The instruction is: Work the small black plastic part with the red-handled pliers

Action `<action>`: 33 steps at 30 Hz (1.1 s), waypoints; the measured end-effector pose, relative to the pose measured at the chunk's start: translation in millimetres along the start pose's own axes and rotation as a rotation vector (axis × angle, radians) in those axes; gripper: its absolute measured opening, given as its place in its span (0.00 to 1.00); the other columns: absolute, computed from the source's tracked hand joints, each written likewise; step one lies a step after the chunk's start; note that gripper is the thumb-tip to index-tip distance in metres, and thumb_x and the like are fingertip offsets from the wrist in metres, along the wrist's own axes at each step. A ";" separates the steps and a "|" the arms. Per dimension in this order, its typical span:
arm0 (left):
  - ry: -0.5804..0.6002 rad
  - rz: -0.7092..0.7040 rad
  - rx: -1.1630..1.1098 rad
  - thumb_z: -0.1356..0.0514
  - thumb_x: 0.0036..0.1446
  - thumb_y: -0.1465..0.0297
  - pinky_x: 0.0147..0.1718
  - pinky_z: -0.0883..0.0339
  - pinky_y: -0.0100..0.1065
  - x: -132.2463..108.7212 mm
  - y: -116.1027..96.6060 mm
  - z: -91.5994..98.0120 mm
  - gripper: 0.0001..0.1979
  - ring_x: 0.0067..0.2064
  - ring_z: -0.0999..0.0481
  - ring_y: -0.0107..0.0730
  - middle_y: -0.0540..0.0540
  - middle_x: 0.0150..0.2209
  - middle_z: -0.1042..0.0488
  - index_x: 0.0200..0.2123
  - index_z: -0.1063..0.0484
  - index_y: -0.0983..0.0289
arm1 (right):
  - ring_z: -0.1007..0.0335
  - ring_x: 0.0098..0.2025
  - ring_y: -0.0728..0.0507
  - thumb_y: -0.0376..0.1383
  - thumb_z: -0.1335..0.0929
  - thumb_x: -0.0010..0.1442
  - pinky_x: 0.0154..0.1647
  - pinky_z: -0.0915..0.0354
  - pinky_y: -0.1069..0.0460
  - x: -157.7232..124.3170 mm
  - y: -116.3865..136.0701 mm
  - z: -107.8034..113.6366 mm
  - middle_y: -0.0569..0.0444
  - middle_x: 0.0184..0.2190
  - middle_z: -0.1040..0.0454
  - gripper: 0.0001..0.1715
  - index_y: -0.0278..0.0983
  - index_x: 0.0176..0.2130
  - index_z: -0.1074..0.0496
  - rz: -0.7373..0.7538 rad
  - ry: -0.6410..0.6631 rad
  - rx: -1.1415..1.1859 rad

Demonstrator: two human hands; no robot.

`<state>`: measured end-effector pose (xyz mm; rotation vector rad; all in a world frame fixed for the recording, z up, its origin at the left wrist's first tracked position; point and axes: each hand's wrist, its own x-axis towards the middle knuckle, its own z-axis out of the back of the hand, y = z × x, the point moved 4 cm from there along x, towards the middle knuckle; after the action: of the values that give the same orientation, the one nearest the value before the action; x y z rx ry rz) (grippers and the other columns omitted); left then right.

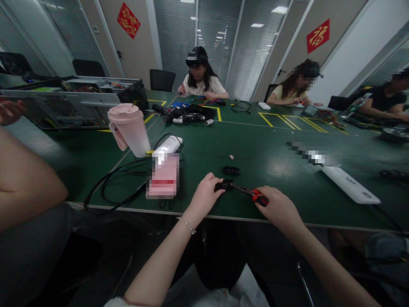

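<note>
Left: pink-and-white lidded tumbler (134, 133), upright, near a rounded white oblong device (172, 145). Far left: grey metal computer case (60, 106). Right: flat white rectangular device (349, 184); far right, on the wall (341, 19), red paper diamond (318, 36) with gold lettering.

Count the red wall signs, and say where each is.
2: the left sign at the picture's upper left, the right sign at its upper right. No others show.

Silvery left-wrist bracelet (186, 224), bare forearms (161, 263), pale sleeve (119, 302)
</note>
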<state>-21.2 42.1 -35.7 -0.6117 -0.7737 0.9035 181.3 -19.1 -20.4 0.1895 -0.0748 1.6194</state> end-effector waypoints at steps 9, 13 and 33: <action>-0.011 -0.016 0.002 0.39 0.51 0.73 0.39 0.34 0.33 -0.4 2.1 -0.5 0.13 0.35 0.31 0.29 0.51 0.36 0.35 0.42 0.30 0.64 | 0.33 0.36 0.45 0.36 0.38 0.49 0.38 0.39 0.51 0.4 -7.7 -1.9 0.52 0.34 0.28 0.13 0.39 0.36 0.30 -0.077 0.018 0.269; -0.029 -0.035 0.003 0.41 0.52 0.75 0.40 0.33 0.35 -0.3 2.5 -0.2 0.14 0.36 0.31 0.29 0.52 0.37 0.36 0.43 0.31 0.63 | 0.34 0.36 0.44 0.36 0.38 0.50 0.37 0.39 0.50 1.2 -8.1 -1.9 0.52 0.32 0.29 0.12 0.38 0.35 0.31 -0.034 -0.049 0.228; -0.063 -0.087 0.133 0.40 0.51 0.76 0.44 0.36 0.40 -0.4 -0.6 2.2 0.12 0.43 0.34 0.36 0.53 0.39 0.35 0.40 0.31 0.62 | 0.37 0.36 0.44 0.36 0.38 0.51 0.34 0.43 0.51 1.8 -17.3 2.0 0.50 0.33 0.31 0.12 0.37 0.37 0.32 -0.044 -0.045 -0.020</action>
<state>-22.8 41.8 -34.1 -0.4316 -0.7836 0.8898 198.6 -16.6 -19.3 0.2103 -0.1205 1.5703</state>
